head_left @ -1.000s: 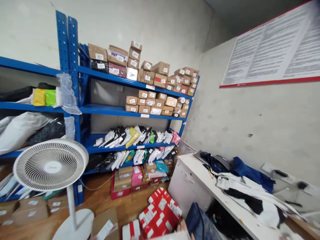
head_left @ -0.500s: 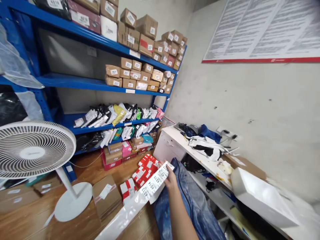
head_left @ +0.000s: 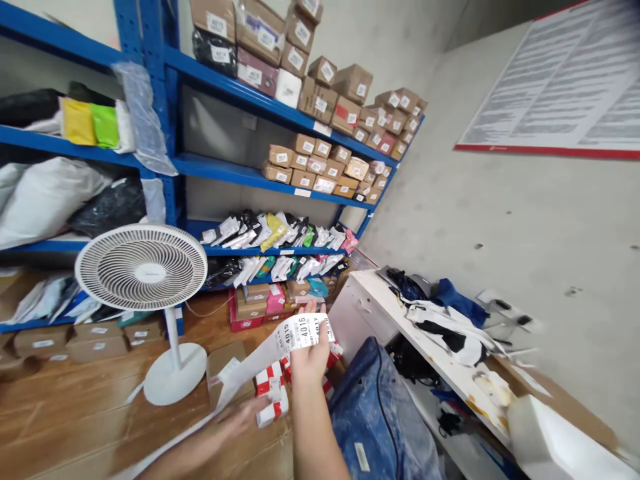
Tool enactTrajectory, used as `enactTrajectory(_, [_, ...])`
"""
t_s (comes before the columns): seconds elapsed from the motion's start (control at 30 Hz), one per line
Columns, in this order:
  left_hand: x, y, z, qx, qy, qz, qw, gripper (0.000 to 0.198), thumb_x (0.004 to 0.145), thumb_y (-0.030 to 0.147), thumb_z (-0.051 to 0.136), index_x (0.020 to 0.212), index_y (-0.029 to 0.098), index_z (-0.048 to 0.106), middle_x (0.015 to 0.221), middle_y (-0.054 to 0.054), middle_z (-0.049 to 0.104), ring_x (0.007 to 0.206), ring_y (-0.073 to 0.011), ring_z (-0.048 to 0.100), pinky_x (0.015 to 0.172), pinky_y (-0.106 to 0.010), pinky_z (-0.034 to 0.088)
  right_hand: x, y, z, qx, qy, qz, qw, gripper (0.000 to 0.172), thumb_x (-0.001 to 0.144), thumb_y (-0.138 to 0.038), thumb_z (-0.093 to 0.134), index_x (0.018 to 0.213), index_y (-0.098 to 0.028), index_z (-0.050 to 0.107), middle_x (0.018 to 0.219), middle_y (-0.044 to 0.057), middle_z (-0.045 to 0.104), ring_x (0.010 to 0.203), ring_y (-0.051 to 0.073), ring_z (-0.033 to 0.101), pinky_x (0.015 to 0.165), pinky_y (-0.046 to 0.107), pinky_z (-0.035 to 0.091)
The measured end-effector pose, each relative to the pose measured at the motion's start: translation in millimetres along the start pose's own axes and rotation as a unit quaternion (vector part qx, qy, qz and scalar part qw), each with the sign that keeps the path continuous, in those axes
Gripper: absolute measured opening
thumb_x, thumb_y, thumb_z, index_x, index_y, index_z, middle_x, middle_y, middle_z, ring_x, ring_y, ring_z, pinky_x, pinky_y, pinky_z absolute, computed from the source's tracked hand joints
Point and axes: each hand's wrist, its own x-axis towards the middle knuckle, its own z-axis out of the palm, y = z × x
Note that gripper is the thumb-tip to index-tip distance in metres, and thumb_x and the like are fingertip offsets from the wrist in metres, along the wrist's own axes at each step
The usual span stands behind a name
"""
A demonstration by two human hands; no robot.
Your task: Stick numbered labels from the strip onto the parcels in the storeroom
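right hand had fingers curled round a numbered label strip, left hand blurred near a red-and-white package, couldn't tell its grip

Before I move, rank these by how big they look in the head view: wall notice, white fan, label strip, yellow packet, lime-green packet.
1. Wall notice, cropped by the frame
2. White fan
3. Label strip, held in the right hand
4. Yellow packet and lime-green packet: too alike to rank
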Motion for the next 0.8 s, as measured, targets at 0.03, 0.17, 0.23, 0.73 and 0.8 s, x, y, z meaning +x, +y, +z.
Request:
enactTrajectory(0.03, [15.6, 7.9, 13.7, -0.05, -0.01, -0.008, 0.999, 0.043, 0.075, 0.055, 0.065, 0.102, 0.021, 0.066, 0.12, -0.009, 0.063, 0.12, -0.0221, 0.052, 0.108, -0.038, 0.035, -6.6, -2.3, 4.0, 0.012, -0.001, 0.002, 1.0, 0.03, 0.083, -0.038, 0.054, 0.11, -0.03, 0.065, 0.123, 0.002, 0.065, 0.118, 0.015, 0.056, 0.111, 0.04, 0.033])
enactTrajectory(0.17, [59.6, 42.6, 61.1, -0.261, 0.103, 0.033, 0.959, 0.027, 0.079, 0.035, 0.067, 0.099, 0.017, 0.063, 0.105, -0.01, 0.07, 0.105, -0.022, 0.063, 0.098, -0.037, 0.046, -25.7, -20.2, 1.7, 0.053, 0.038, 0.037, 0.997, 0.02, 0.081, -0.035, 0.057, 0.094, -0.03, 0.071, 0.11, 0.001, 0.071, 0.11, 0.015, 0.061, 0.107, 0.038, 0.038])
enactTrajectory(0.23, [65.1, 56.8, 66.8, -0.267, 0.178, 0.067, 0.945, 0.021, 0.078, 0.02, 0.068, 0.097, 0.016, 0.06, 0.096, -0.009, 0.072, 0.091, -0.0203, 0.068, 0.089, -0.035, 0.052, -33.7, -26.3, -11.2, 0.072, 0.091, 0.055, 0.992, 0.02, 0.084, -0.034, 0.054, 0.091, -0.029, 0.072, 0.102, 0.0, 0.074, 0.103, 0.015, 0.065, 0.102, 0.037, 0.043])
enactTrajectory(0.73, [53.7, 119.8, 19.1, 0.175, 0.11, 0.134, 0.969, 0.062, 0.065, 0.069, 0.061, 0.09, 0.013, 0.069, 0.076, -0.007, 0.071, 0.068, -0.0194, 0.063, 0.061, -0.028, 0.05, -63.7, -20.5, -34.0, -0.431, -0.073, 0.016, 0.899, 0.04, 0.073, -0.043, 0.072, 0.106, -0.023, 0.066, 0.11, 0.007, 0.067, 0.1, 0.02, 0.06, 0.088, 0.031, 0.047])
enactTrajectory(0.8, [49.5, 120.2, 18.6, 0.209, 0.071, 0.131, 0.967, 0.056, 0.071, 0.066, 0.058, 0.088, 0.014, 0.07, 0.077, -0.006, 0.071, 0.069, -0.019, 0.062, 0.066, -0.029, 0.049, -52.9, -19.8, -25.1, -0.495, -0.125, -0.044, 0.859, 0.043, 0.079, -0.043, 0.065, 0.118, -0.025, 0.061, 0.125, 0.009, 0.059, 0.113, 0.022, 0.054, 0.099, 0.037, 0.042])
